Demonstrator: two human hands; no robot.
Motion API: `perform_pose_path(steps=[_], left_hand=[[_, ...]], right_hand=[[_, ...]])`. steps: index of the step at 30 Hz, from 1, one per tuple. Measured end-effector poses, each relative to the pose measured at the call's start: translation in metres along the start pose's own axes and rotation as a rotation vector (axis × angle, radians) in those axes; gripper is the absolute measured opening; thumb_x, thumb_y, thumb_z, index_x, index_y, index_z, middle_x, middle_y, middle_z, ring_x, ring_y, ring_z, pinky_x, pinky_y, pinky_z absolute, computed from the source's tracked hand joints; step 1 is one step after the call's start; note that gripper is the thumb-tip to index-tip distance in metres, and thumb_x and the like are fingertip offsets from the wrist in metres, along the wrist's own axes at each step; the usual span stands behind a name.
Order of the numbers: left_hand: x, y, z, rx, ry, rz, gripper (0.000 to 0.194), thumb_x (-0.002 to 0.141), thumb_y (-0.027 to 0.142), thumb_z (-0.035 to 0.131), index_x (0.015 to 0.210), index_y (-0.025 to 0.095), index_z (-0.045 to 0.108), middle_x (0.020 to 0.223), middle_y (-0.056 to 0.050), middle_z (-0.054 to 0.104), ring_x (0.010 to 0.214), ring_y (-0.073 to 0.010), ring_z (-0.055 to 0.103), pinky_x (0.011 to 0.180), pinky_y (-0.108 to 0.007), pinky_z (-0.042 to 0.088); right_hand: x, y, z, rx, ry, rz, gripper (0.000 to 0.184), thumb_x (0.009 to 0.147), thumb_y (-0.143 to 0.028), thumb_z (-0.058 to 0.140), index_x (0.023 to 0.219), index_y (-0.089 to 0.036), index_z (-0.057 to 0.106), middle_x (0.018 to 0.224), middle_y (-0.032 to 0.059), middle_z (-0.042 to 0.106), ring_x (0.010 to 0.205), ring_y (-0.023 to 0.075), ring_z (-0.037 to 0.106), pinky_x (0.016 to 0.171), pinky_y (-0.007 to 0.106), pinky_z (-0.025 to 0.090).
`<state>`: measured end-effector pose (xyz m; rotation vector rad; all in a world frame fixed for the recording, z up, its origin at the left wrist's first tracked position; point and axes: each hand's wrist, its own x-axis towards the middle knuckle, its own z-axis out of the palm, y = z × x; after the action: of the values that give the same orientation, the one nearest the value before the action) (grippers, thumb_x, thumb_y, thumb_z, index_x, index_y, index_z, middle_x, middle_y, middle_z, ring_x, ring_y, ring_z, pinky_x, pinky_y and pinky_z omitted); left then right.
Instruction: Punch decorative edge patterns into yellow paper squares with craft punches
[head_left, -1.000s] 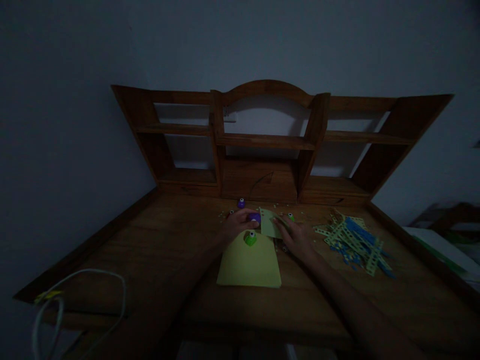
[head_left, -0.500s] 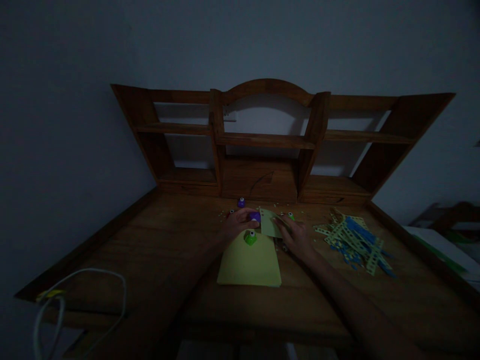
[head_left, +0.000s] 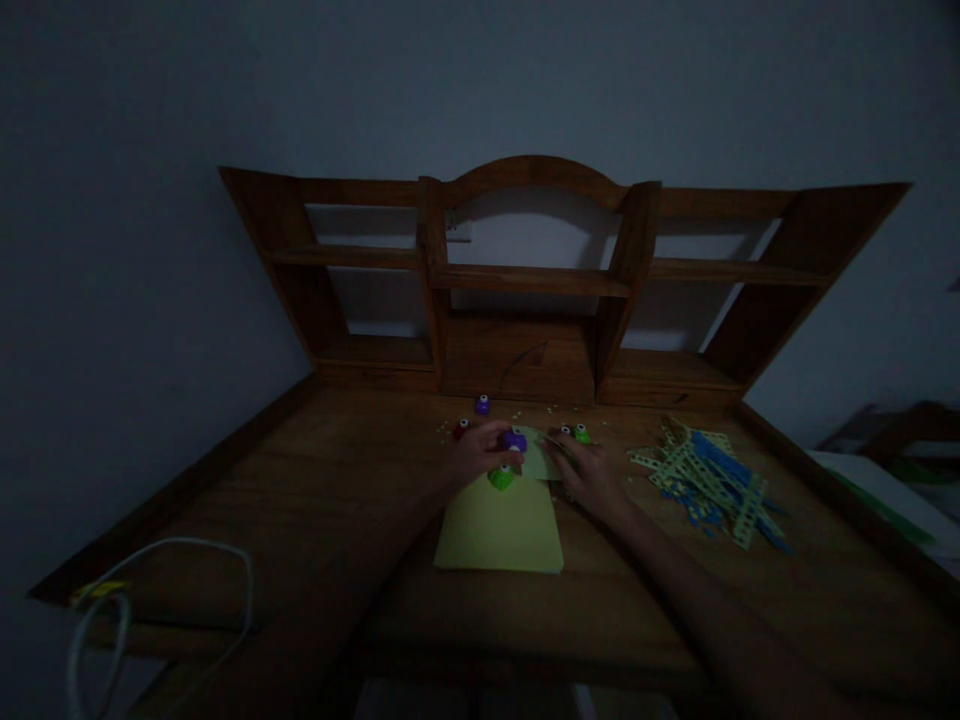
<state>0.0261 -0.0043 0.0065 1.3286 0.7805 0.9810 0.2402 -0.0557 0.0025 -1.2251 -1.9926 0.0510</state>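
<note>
My left hand (head_left: pixel 478 452) is closed around a small purple paper punch (head_left: pixel 514 440), its fingers and thumb on either side. Between the two hands is a pale yellow-green paper sheet (head_left: pixel 538 458), whose right part my right hand (head_left: pixel 592 474) pinches. The sheet's left edge lies by the punch; whether it is inside the slot I cannot tell. Just below my left fingers a green punch with an eye-like top (head_left: pixel 501 477) sits on a stack of yellow paper (head_left: pixel 499 530). A red punch (head_left: pixel 461 428) stands beyond my left hand, and another green punch (head_left: pixel 581 433) beyond my right.
Another purple punch (head_left: pixel 482 405) stands near the wooden shelf unit (head_left: pixel 525 285), with tiny paper bits scattered around. At right lies a pile of yellow and blue perforated paper strips (head_left: pixel 709 480). A white cable (head_left: pixel 202 541) loops over the desk's left front.
The sheet has tipped from raised to flatter, and its row of holes at the left edge no longer shows. My left hand has shifted slightly right with the purple punch.
</note>
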Motion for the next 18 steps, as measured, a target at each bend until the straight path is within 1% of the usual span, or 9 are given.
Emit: perform_pose_path(steps=[3,6,9,11,18], left_hand=[[-0.0028,0.0039,0.0032,0.012,-0.018,-0.011,0.050,0.051,0.024,0.088,0.095,0.016,0.065,0.093,-0.008,0.071,0.090,-0.0232,0.066,0.080,-0.034,0.050],[-0.0027,0.0028,0.0035,0.023,-0.038,-0.023,0.046,0.053,0.024,0.087,0.093,0.016,0.065,0.093,-0.007,0.071,0.089,-0.0227,0.067,0.079,-0.033,0.051],[-0.0015,-0.0001,0.0021,0.041,-0.075,-0.034,0.042,0.057,0.026,0.085,0.092,0.016,0.065,0.093,-0.007,0.071,0.086,-0.0214,0.067,0.078,-0.032,0.051],[-0.0013,-0.0008,0.0018,0.048,-0.089,-0.037,0.041,0.057,0.026,0.085,0.091,0.015,0.064,0.092,-0.008,0.071,0.085,-0.0209,0.067,0.078,-0.032,0.051],[-0.0039,0.0031,0.0053,0.034,-0.053,-0.047,0.045,0.056,0.026,0.086,0.093,0.015,0.062,0.091,-0.007,0.071,0.083,-0.0207,0.067,0.077,-0.033,0.052]], right_hand=[[0.0003,0.0001,0.0004,0.008,-0.003,-0.011,0.024,0.095,-0.029,0.044,0.102,-0.022,0.065,0.092,0.0069,0.071,0.074,0.0192,0.066,0.068,0.027,0.048],[0.0009,-0.0010,0.0001,0.023,0.000,-0.019,0.023,0.095,-0.029,0.043,0.101,-0.021,0.064,0.091,0.0070,0.071,0.076,0.0195,0.066,0.069,0.027,0.048],[0.0008,-0.0025,-0.0005,0.021,-0.001,-0.003,0.024,0.096,-0.029,0.043,0.102,-0.021,0.064,0.088,0.0067,0.070,0.074,0.0191,0.065,0.067,0.027,0.047],[0.0005,-0.0026,-0.0004,0.011,-0.001,0.003,0.024,0.096,-0.030,0.043,0.103,-0.021,0.064,0.086,0.0065,0.070,0.071,0.0189,0.065,0.064,0.026,0.046],[0.0008,-0.0023,0.0005,0.012,0.000,0.002,0.025,0.096,-0.031,0.043,0.103,-0.020,0.064,0.088,0.0075,0.070,0.073,0.0207,0.065,0.066,0.028,0.046]])
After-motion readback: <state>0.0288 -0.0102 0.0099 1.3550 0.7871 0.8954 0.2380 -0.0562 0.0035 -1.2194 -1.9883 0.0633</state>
